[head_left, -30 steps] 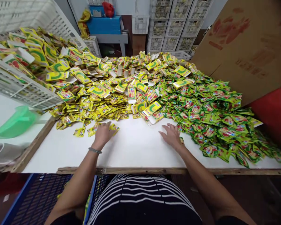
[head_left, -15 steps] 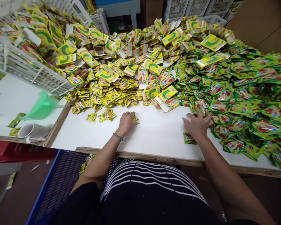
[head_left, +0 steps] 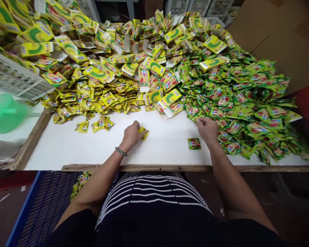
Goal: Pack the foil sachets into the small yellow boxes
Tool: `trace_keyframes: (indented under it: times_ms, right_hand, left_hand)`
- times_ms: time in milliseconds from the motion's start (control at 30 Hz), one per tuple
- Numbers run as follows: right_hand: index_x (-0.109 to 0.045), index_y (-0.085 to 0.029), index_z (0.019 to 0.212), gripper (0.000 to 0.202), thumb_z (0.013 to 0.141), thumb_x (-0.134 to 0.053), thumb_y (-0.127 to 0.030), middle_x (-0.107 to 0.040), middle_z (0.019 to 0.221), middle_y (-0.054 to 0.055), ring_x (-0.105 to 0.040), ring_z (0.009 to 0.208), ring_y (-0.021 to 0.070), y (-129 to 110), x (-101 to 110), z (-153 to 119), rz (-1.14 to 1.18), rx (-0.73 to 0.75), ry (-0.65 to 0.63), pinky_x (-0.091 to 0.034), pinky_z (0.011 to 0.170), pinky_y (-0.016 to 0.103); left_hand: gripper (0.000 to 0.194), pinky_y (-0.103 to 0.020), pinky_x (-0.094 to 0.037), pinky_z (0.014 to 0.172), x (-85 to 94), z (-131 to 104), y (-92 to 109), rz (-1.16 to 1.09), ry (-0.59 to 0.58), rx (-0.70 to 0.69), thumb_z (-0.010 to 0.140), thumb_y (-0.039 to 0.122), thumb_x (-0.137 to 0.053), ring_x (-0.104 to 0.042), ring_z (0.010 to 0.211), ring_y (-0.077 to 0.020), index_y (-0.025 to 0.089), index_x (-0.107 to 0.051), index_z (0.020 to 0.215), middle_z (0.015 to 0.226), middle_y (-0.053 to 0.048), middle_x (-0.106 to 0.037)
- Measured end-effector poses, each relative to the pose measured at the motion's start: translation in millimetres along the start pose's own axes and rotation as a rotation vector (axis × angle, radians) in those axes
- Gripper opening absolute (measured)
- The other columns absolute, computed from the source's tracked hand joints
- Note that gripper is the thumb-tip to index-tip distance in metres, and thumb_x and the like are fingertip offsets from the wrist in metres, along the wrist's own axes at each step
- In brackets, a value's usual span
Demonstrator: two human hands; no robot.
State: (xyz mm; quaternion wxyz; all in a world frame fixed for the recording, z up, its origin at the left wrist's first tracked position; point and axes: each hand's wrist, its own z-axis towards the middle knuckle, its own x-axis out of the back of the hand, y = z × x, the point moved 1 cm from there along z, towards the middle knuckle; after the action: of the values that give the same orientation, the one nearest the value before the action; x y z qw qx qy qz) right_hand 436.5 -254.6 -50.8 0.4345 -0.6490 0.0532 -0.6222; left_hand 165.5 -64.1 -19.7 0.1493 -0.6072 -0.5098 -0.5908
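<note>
My left hand (head_left: 132, 135) is closed on a small yellow packet (head_left: 145, 133), just above the white tabletop (head_left: 167, 144). Its fingers pinch the packet's left side. At the front edge of a heap of green packets (head_left: 237, 109), my right hand (head_left: 208, 130) has its fingertips pinched together at the corner of a green packet (head_left: 193, 112). A single green packet (head_left: 194, 143) lies flat on the table, left of the right wrist. A few yellow packets (head_left: 102, 122) lie loose left of my left hand, in front of the yellow packet heap (head_left: 105, 99).
Yellow cartons (head_left: 154, 65) are piled behind the packets, several with open flaps. A white crate (head_left: 18, 75) stands at left, beside a green scoop (head_left: 7, 115) and a white mug (head_left: 2, 149). A wooden strip (head_left: 33, 140) divides the table. Below is a blue crate (head_left: 46, 202).
The view has shifted right. My left hand now has the yellow packet pinched and showing. My right hand has gone from spread fingers to a pinch at the green heap's near left edge.
</note>
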Motion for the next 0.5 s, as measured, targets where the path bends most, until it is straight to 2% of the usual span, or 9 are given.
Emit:
trace_keyframes:
  times_ms: [67, 133, 233, 300, 400, 500]
  right_hand:
    - [-0.07, -0.016, 0.085, 0.034, 0.081, -0.049, -0.043, -0.069, 0.077, 0.009, -0.06, 0.074, 0.024, 1, -1, 11, -0.047, 0.055, 0.013, -0.046, 0.075, 0.039]
    - [-0.069, -0.015, 0.097, 0.037, 0.083, -0.048, -0.042, -0.069, 0.094, 0.014, -0.059, 0.089, 0.0267, -5, -6, 23, -0.09, 0.126, 0.052, -0.044, 0.085, 0.042]
    - [-0.066, -0.012, 0.11, 0.041, 0.086, -0.05, -0.04, -0.064, 0.113, 0.019, -0.053, 0.108, 0.0307, -17, -20, 38, -0.148, 0.131, -0.007, -0.037, 0.095, 0.046]
    - [-0.068, -0.013, 0.104, 0.033, 0.085, -0.053, -0.036, -0.064, 0.111, 0.018, -0.052, 0.109, 0.0313, -24, -30, 42, -0.168, 0.097, -0.087, -0.036, 0.095, 0.047]
    - [-0.069, -0.016, 0.095, 0.021, 0.08, -0.06, -0.03, -0.066, 0.096, 0.013, -0.057, 0.097, 0.0273, -29, -41, 32, -0.119, 0.107, -0.208, -0.04, 0.087, 0.041]
    - [-0.064, -0.021, 0.099, 0.029, 0.073, -0.068, -0.032, -0.064, 0.082, 0.004, -0.06, 0.082, 0.0224, -32, -44, 7, 0.075, 0.043, -0.246, -0.044, 0.077, 0.035]
  left_hand:
    - [0.029, -0.027, -0.039, 0.062, -5.7, -2, 5, -0.193, 0.017, 0.007, 0.072, 0.033, -0.072, -0.061, 0.072, -0.0201, 0.02, -0.053, 0.09, 0.076, -0.003, -0.066]
    - [0.032, -0.024, -0.037, 0.057, -12.4, -4, 8, -0.451, 0.01, 0.006, 0.069, 0.034, -0.074, -0.06, 0.064, -0.0169, 0.021, -0.051, 0.087, 0.069, 0.0, -0.066]
    - [0.038, -0.022, -0.039, 0.053, -21.6, -5, 8, -0.868, -0.066, 0.04, 0.062, 0.035, -0.078, -0.061, 0.058, -0.0151, 0.019, -0.05, 0.084, 0.062, 0.001, -0.065]
    - [0.043, -0.022, -0.042, 0.053, -24.9, -6, 6, -1.071, -0.118, 0.09, 0.058, 0.034, -0.08, -0.063, 0.057, -0.0151, 0.018, -0.051, 0.086, 0.061, 0.001, -0.066]
    - [0.046, -0.022, -0.045, 0.053, -25.6, -9, 4, -1.224, -0.133, 0.174, 0.055, 0.03, -0.082, -0.064, 0.056, -0.0145, 0.017, -0.053, 0.088, 0.061, 0.0, -0.067]
    - [0.043, -0.021, -0.047, 0.053, -26.1, -14, 5, -1.284, -0.123, 0.221, 0.056, 0.025, -0.082, -0.064, 0.056, -0.0138, 0.016, -0.056, 0.089, 0.062, 0.0, -0.068]
